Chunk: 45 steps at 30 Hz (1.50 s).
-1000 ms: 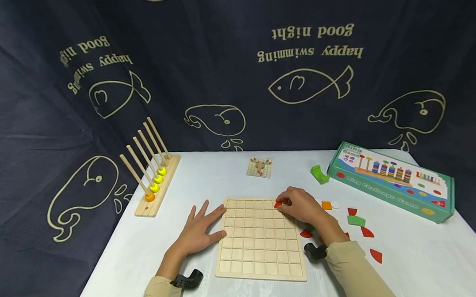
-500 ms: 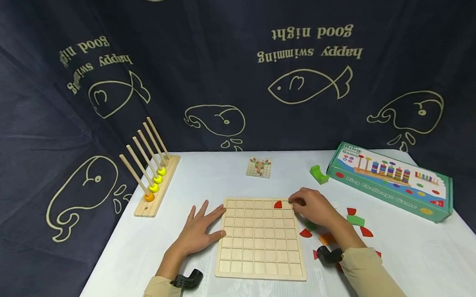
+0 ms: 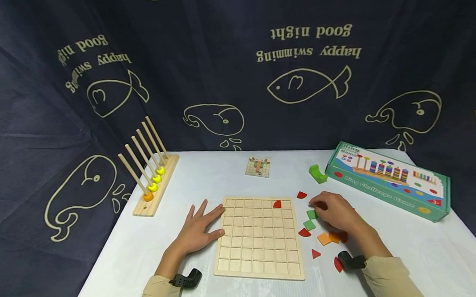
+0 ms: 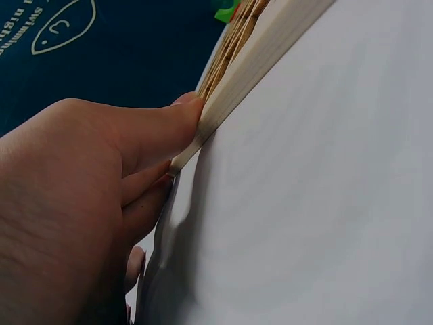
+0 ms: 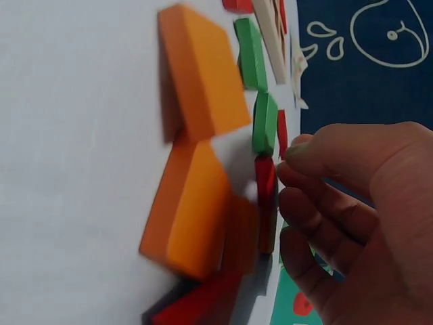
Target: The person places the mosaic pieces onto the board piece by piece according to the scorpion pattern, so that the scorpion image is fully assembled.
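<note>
A square wooden grid board [image 3: 259,245] lies on the white table. One red quarter-round piece [image 3: 277,204] sits in a cell of its top row. My left hand [image 3: 198,228] rests with spread fingers along the board's left side, and its thumb touches the edge [image 4: 223,112] in the left wrist view. Right of the board, my right hand [image 3: 333,211] hovers low over loose pieces, fingers loosely bent. In the right wrist view its fingertips are right at a red piece [image 5: 265,181], near a green piece [image 5: 265,122] and an orange block [image 5: 203,74]. Nothing shows between thumb and fingers.
More loose pieces lie right of the board: a red quarter-round [image 3: 302,195], a green square [image 3: 309,225], an orange square [image 3: 323,239]. Behind are a pattern card [image 3: 258,167], a green arch [image 3: 317,174] and a game box [image 3: 389,180]. A peg stand [image 3: 158,189] stands left.
My right hand has let go of the red quarter-round piece on the board and moved right, over the loose pieces. My left hand has stayed at the board's side.
</note>
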Each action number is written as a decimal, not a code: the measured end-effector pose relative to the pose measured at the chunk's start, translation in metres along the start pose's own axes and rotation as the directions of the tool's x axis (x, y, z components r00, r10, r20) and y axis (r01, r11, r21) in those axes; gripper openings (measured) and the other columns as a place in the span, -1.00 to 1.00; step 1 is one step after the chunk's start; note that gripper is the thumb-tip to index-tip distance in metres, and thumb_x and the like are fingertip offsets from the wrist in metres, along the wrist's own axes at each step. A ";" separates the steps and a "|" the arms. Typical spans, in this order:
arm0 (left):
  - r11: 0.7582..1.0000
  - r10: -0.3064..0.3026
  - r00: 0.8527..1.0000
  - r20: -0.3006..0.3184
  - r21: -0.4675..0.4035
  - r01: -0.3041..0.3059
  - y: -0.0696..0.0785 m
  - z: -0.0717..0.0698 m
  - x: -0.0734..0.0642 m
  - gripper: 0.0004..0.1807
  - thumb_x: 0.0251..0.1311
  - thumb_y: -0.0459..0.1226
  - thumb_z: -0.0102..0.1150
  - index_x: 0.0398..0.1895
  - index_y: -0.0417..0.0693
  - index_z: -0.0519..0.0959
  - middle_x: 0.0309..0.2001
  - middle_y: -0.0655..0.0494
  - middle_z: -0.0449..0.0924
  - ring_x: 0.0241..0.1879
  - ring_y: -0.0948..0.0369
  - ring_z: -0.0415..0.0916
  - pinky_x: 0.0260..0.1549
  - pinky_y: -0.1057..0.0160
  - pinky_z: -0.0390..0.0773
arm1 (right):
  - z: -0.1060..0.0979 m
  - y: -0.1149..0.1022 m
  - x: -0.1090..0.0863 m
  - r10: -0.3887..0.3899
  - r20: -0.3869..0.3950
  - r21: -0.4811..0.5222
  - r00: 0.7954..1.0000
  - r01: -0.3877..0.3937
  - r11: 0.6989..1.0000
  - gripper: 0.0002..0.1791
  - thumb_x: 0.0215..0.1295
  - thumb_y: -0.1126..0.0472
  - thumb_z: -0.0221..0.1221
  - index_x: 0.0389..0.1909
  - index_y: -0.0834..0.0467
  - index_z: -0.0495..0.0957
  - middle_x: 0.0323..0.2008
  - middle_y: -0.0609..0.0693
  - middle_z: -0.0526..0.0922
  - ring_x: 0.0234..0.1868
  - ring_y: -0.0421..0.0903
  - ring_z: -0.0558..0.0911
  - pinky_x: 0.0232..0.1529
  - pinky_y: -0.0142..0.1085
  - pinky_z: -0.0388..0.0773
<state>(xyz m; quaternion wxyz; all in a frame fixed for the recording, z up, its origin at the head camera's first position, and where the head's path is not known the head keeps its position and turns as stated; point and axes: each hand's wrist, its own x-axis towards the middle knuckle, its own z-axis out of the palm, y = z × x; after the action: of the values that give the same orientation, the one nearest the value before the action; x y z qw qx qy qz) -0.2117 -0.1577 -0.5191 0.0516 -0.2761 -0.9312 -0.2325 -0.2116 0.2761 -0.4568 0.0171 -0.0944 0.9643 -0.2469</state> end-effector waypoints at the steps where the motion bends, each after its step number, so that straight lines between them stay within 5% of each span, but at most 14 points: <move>1: 1.000 -0.002 1.000 0.000 -0.001 0.002 0.000 0.000 0.000 -0.27 0.20 0.19 0.11 0.41 0.19 0.32 0.39 0.26 0.24 0.45 -0.08 -0.13 0.33 -0.25 -0.27 | 0.000 0.001 0.000 0.001 -0.005 0.000 1.000 -0.001 1.000 -0.75 0.20 0.26 0.26 -0.09 0.12 0.68 -0.23 -0.07 0.61 -0.19 -0.05 0.52 0.01 0.00 0.53; 20: 1.000 -0.013 1.000 0.021 -0.001 0.013 -0.001 0.002 0.000 -0.26 0.20 0.22 0.07 0.43 0.25 0.28 0.41 0.32 0.19 0.46 -0.03 -0.18 0.35 -0.20 -0.31 | 0.003 -0.009 0.035 -0.084 -0.023 -0.066 0.996 0.082 0.994 -0.57 0.18 0.23 0.28 0.08 0.26 0.59 -0.05 0.15 0.55 -0.13 0.06 0.50 0.01 0.06 0.48; 36: 1.000 -0.026 1.000 0.017 0.014 0.026 0.000 0.003 0.001 -0.26 0.19 0.23 0.07 0.43 0.27 0.27 0.40 0.34 0.19 0.47 -0.02 -0.19 0.36 -0.19 -0.31 | 0.009 -0.006 0.041 -0.092 0.026 -0.093 0.995 0.094 0.991 -0.74 0.17 0.33 0.27 -0.08 0.17 0.64 -0.17 0.01 0.61 -0.17 0.00 0.52 0.03 0.05 0.49; 45: 0.999 -0.034 0.999 0.009 0.015 0.034 0.001 0.002 0.000 -0.27 0.19 0.20 0.10 0.42 0.25 0.29 0.40 0.33 0.21 0.46 -0.02 -0.17 0.36 -0.19 -0.30 | 0.010 -0.013 0.040 -0.058 0.049 -0.091 0.997 0.062 0.994 -0.72 0.16 0.20 0.33 -0.09 0.11 0.63 -0.26 -0.04 0.55 -0.24 -0.04 0.47 -0.06 -0.04 0.52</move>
<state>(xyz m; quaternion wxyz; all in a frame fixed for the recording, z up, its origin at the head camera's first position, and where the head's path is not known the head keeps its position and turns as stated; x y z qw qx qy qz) -0.2113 -0.1565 -0.5203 0.0454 -0.2609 -0.9376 -0.2252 -0.2477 0.2522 -0.4588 0.0278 -0.1296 0.9708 -0.2001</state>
